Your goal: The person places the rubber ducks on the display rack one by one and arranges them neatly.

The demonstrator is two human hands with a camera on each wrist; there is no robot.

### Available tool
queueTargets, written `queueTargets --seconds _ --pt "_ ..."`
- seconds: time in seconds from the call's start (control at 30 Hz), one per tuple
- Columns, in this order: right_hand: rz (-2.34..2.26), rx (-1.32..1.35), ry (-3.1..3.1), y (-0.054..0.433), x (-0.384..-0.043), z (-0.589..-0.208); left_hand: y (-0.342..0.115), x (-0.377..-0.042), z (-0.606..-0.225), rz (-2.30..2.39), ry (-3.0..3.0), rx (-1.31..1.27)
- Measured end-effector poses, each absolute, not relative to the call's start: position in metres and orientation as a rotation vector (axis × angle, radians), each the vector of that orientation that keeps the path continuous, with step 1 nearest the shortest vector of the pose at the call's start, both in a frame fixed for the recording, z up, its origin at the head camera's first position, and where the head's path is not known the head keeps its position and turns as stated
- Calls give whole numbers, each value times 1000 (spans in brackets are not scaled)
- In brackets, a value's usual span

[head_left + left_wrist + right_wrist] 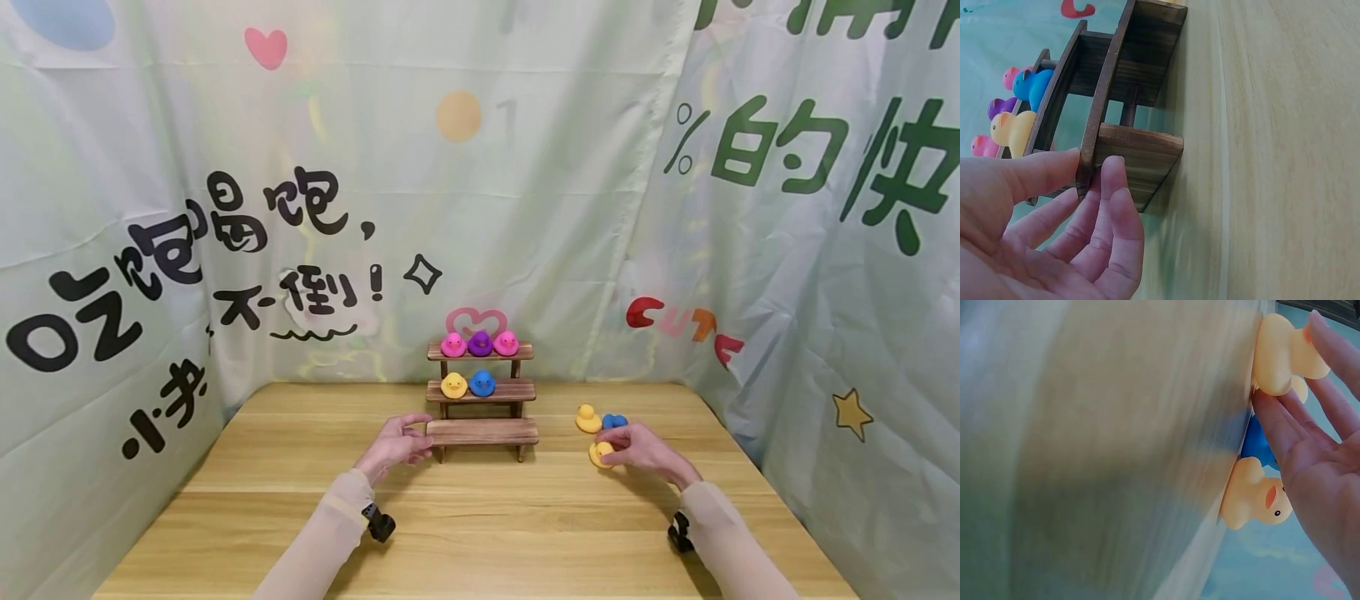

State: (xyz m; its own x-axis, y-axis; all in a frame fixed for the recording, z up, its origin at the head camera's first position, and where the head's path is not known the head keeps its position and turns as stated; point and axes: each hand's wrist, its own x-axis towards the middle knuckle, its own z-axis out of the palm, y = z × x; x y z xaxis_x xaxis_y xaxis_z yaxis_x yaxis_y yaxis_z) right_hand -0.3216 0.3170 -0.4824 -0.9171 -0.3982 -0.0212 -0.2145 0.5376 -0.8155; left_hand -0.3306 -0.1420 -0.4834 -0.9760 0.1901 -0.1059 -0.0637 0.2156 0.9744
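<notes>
Pinching brown wooden stand [482, 432] in left hand [397, 442], round yellow duck [1271, 359] right of it in right hand [643, 447], loosely: might drop.

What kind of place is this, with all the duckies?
Probably a tabletop play or filming corner: printed fabric curtains hang behind and beside a wooden table, where a three-step wooden stand holds little rubber ducks.

"CUTE" [678, 325], black "吃饱喝饱" [168, 250], green "%的快" [813, 150] on pale cloth walls [540, 242]
</notes>
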Motion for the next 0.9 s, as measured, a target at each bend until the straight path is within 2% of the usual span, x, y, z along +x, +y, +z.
queueTargets --seconds 0.63,0.9 --pt "-1431 -509 2595 308 -324 -480 -142 -330 -485 1839 2293 100" --pt "-1552 -410 2592 290 -324 -471 -141 -332 -483 1853 2276 105"
